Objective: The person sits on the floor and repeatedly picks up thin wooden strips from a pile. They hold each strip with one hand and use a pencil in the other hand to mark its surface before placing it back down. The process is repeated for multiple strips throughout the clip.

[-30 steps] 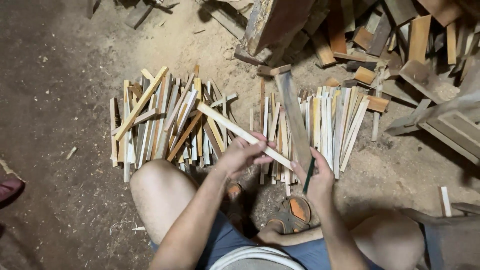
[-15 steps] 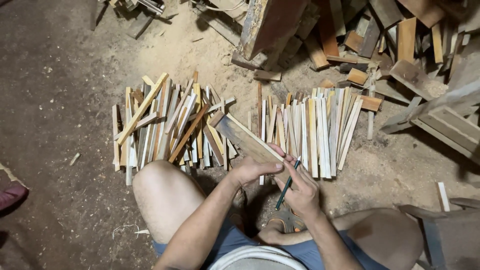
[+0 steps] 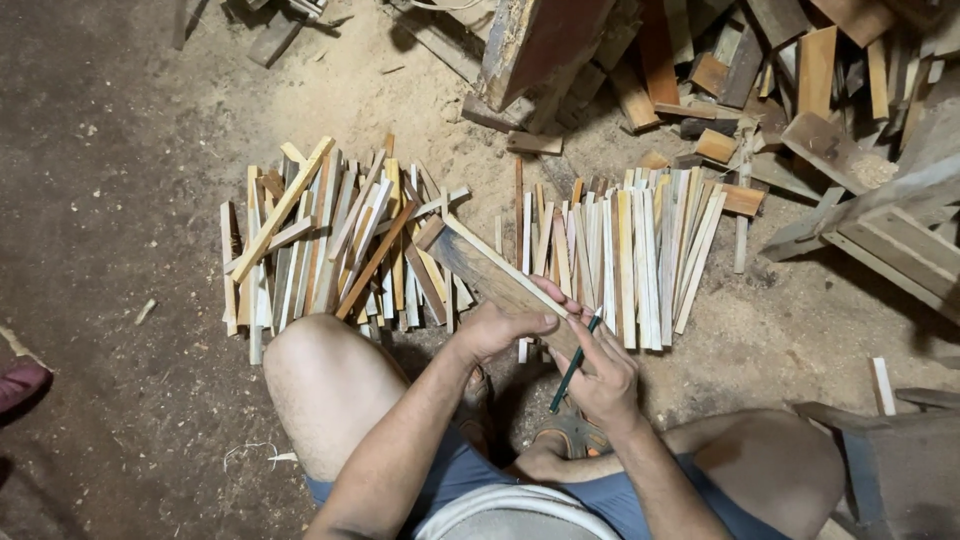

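Your left hand [image 3: 497, 328] grips a wood strip [image 3: 487, 272]; your right hand [image 3: 603, 372] pinches a pencil [image 3: 573, 364] against the strip's near end.

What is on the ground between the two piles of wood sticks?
In the head view, the wooden slat in the left hand crosses the gap between the left pile and right pile.

Flat wood strip [image 3: 490, 272], pale, grey-brown face up, held slanting above the floor piles; thin dark green pencil [image 3: 574, 364] tilted, tip touching strip's near end.
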